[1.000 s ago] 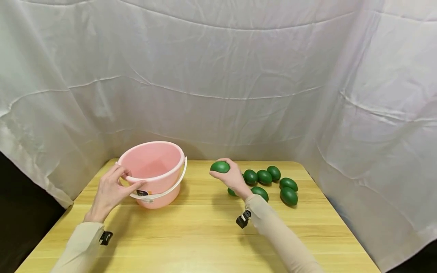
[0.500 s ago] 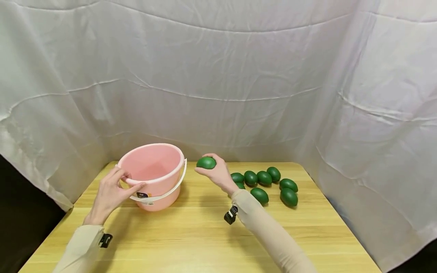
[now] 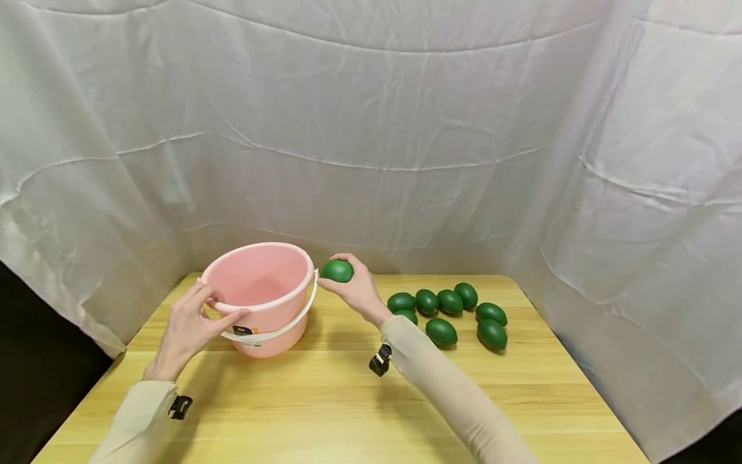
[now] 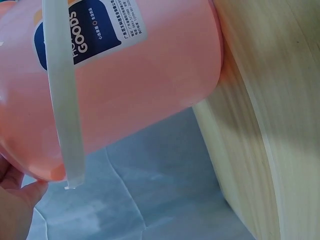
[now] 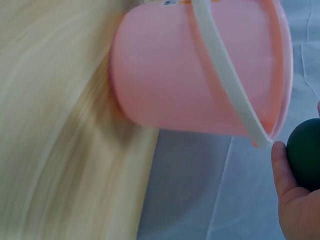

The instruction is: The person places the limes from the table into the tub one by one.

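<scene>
Holding a green egg-shaped ball (image 3: 337,270), the right hand (image 3: 357,291) grasps it beside the pink bucket's (image 3: 259,298) right rim, bucket leftward. Left hand (image 3: 188,326) clasps the near rim. Seven balls (image 3: 449,301) on the desk (image 3: 324,399), right of the bucket.

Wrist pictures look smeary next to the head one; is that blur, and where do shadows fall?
Head view: sharp and evenly lit, with soft shadows under the pink bucket and the green eggs on the table. Right wrist view: the wooden table is streaked with blur. Left wrist view: the bucket label reads fairly crisp, and the table grain is soft.
</scene>
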{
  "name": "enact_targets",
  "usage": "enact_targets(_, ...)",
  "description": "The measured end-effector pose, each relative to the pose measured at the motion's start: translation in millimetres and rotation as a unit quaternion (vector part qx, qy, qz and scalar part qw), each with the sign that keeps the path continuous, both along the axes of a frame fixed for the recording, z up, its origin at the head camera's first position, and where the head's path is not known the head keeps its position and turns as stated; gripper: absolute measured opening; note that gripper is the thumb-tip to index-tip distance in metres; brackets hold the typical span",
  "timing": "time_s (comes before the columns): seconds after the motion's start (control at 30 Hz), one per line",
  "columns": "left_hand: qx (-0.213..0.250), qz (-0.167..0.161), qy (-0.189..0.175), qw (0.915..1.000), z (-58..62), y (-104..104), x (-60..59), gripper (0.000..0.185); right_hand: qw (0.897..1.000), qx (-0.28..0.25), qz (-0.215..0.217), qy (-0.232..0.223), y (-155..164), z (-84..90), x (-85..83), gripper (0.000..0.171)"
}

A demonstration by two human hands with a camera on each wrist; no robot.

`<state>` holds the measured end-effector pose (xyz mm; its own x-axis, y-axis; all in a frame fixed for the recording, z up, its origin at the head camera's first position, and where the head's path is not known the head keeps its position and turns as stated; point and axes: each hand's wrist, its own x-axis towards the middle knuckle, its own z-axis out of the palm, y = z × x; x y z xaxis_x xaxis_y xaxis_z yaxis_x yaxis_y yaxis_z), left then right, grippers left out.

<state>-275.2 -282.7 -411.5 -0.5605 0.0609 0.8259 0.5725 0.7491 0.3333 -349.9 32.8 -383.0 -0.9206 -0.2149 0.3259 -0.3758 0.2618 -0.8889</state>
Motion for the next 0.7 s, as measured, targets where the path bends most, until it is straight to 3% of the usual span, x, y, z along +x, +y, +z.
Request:
enact_targets(0.17,-0.002,0.000,-0.003,1.0000,-0.6,-0.4,0.0,0.045,1.000,-0.010,0.018,-0.007,-9.7,9.3,-1.6,0.059)
enact_targets(0.7,0.007,0.002,-0.012,0.9999,0.4,1.3,0.4,0.045,0.999,0.016,0.029,0.003,-38.6,37.4,-5.7,0.049)
